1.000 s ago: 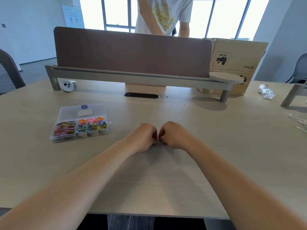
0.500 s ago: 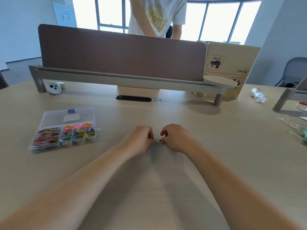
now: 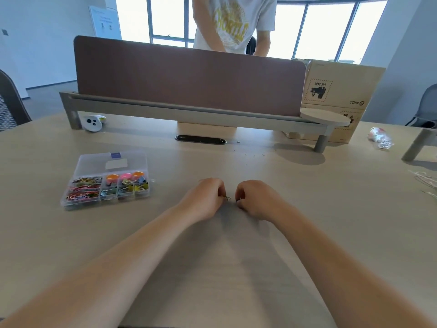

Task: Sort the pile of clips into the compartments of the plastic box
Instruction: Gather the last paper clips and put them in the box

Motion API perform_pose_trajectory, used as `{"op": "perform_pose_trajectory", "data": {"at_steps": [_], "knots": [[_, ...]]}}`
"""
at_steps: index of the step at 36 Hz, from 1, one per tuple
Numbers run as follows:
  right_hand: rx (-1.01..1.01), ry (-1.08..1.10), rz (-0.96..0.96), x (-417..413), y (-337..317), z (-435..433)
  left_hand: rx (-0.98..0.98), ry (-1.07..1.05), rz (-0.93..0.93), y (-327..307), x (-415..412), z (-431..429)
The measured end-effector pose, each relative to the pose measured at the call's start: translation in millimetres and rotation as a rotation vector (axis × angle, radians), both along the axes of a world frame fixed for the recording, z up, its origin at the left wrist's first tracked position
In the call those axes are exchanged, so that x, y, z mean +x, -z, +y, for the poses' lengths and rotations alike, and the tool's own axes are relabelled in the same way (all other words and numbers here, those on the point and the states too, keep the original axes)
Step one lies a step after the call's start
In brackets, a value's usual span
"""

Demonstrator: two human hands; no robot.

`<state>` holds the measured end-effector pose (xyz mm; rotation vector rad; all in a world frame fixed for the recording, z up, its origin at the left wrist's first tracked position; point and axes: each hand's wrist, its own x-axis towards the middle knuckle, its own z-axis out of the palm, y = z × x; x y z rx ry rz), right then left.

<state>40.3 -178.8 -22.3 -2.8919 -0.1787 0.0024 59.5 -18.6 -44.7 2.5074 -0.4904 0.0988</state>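
Clear plastic box (image 3: 94, 165) is sitting open on the table (image 3: 307, 209), off to the left of both hands, with colourful clips (image 3: 84, 189) filling its compartments. Left hand (image 3: 205, 197) is pinching a tiny metal clip (image 3: 227, 198) just beside the right hand (image 3: 254, 200). That one's curling its fingers in too, but I can't tell if it's gripping anything.

Across the pale table (image 3: 331, 209) from me stands a brown divider panel (image 3: 189, 81), with a person (image 3: 231, 22) in a white T-shirt behind it. A cardboard box (image 3: 343, 91) sits at the panel's right end, a crumpled wrapper (image 3: 380, 138) further right. A small white gadget (image 3: 92, 121) lies by the panel's left leg, a dark oval cable slot (image 3: 200, 139) under its middle.
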Motion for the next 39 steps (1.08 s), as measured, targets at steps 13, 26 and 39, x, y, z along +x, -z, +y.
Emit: {"op": "perform_pose_trajectory", "data": {"at_steps": [13, 26, 39], "knots": [[0.048, -0.127, -0.065, -16, -26, 67, -0.088, -0.111, -0.024, -24, -30, 71], [0.12, -0.336, -0.09, 17, -36, 192, -0.063, -0.351, -0.061, -45, -36, 195], [0.112, -0.43, -0.065, 55, -30, 265, 0.085, -0.437, -0.09, -50, -11, 267]]}}
